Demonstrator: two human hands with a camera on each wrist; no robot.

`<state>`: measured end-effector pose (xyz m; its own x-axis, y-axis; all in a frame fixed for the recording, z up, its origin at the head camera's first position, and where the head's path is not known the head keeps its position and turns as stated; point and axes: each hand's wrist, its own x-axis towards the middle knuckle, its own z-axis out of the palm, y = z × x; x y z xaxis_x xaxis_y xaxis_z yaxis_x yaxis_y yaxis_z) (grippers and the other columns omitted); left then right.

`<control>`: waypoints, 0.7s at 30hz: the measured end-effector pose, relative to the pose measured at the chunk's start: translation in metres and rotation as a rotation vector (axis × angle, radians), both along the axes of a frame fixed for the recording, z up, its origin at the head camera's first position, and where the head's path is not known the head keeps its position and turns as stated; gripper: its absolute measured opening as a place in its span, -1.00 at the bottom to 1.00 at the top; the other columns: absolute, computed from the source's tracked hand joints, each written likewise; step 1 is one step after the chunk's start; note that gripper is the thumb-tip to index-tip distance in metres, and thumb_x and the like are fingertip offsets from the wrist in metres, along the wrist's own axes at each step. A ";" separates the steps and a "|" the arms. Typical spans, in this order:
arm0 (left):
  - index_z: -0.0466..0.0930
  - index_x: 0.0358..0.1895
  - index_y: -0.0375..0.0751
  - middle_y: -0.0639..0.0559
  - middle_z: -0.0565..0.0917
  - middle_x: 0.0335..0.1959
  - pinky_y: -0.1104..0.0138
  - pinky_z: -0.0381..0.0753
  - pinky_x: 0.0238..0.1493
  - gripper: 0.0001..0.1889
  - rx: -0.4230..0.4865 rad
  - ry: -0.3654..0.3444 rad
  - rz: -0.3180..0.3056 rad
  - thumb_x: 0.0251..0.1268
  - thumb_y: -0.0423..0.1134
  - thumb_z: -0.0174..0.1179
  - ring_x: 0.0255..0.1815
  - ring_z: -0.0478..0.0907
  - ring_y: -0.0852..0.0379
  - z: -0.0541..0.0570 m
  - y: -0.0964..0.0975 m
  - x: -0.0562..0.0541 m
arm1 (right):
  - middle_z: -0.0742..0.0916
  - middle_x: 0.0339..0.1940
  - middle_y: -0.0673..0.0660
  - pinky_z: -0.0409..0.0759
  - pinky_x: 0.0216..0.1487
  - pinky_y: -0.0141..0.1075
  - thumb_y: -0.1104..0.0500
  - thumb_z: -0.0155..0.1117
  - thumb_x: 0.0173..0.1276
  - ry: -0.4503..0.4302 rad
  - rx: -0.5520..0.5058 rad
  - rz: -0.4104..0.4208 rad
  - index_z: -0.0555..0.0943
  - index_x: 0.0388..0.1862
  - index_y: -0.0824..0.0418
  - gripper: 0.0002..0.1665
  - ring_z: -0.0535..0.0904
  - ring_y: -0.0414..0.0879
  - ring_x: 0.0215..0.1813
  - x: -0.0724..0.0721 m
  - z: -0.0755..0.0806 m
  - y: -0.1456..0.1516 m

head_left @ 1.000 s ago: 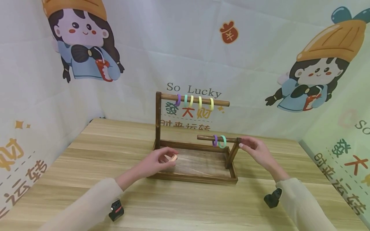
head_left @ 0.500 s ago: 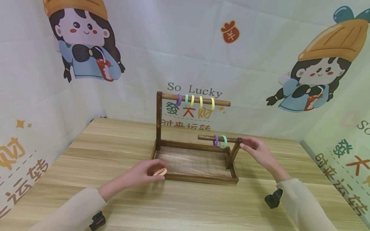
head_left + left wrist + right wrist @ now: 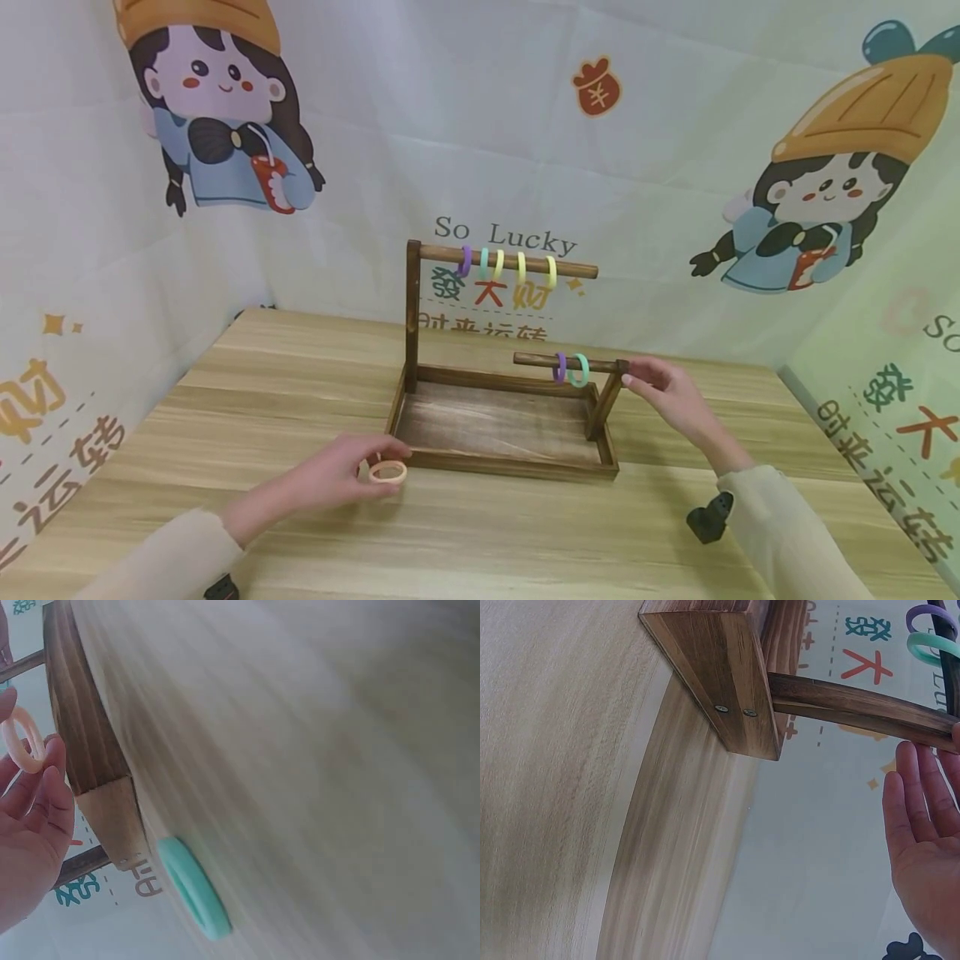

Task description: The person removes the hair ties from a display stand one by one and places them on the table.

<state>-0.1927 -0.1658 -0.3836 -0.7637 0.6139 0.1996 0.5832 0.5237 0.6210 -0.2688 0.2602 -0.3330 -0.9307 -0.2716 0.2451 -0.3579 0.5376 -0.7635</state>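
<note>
My left hand (image 3: pixel 330 477) pinches a peach ring (image 3: pixel 387 482) between thumb and fingers, by the tray's front left corner in the head view. The same ring (image 3: pixel 31 761) stands on edge in those fingers in the left wrist view. My right hand (image 3: pixel 667 398) holds the top of the short post on the right of a dark wooden rack (image 3: pixel 517 464). Purple (image 3: pixel 559 367) and mint (image 3: pixel 583 372) rings hang on the rack's lower bar. On the upper bar (image 3: pixel 577 270) hang a purple ring (image 3: pixel 466 262), a mint ring and several yellow rings (image 3: pixel 552 272).
A green ring (image 3: pixel 193 889) lies on the wood-grain table near the rack's end in the left wrist view; it is hidden in the head view. Printed cloth (image 3: pixel 480 150) encloses the table at the back and sides. The upper bar's right end is free.
My left hand has drawn the peach ring from over the tray leftward and toward me, past the tray's front corner. My right hand stays at the post.
</note>
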 end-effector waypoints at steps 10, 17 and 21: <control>0.47 -0.04 -0.24 0.05 0.57 -0.21 0.29 0.52 -0.21 -0.56 -0.132 0.077 -0.003 0.01 -0.10 0.26 -0.27 0.47 0.24 -0.012 -0.012 0.007 | 0.51 0.01 0.36 0.45 -0.05 -0.09 0.13 0.07 0.32 -0.014 -0.007 -0.001 0.34 0.13 0.43 -0.49 0.45 0.13 -0.01 0.000 -0.001 0.001; 0.47 -0.03 -0.27 0.04 0.58 -0.19 0.25 0.51 -0.18 -0.54 -0.192 0.095 -0.015 -0.01 -0.13 0.27 -0.22 0.48 0.19 -0.015 -0.018 0.007 | 0.51 0.01 0.36 0.46 -0.06 -0.11 0.16 0.06 0.32 -0.009 -0.004 0.002 0.33 0.13 0.44 -0.51 0.46 0.12 -0.02 0.001 -0.001 0.001; 0.47 -0.04 -0.29 0.01 0.58 -0.18 0.23 0.50 -0.17 -0.55 -0.207 0.119 -0.019 -0.03 -0.16 0.29 -0.19 0.48 0.16 -0.016 -0.022 0.007 | 0.52 0.00 0.35 0.46 -0.06 -0.12 0.16 0.06 0.32 -0.001 -0.004 0.001 0.34 0.12 0.44 -0.52 0.46 0.11 -0.03 0.000 -0.001 0.000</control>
<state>-0.1859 -0.1876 -0.3991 -0.7302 0.6652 0.1559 0.6568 0.6207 0.4283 -0.2686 0.2605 -0.3341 -0.9307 -0.2714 0.2451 -0.3575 0.5339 -0.7663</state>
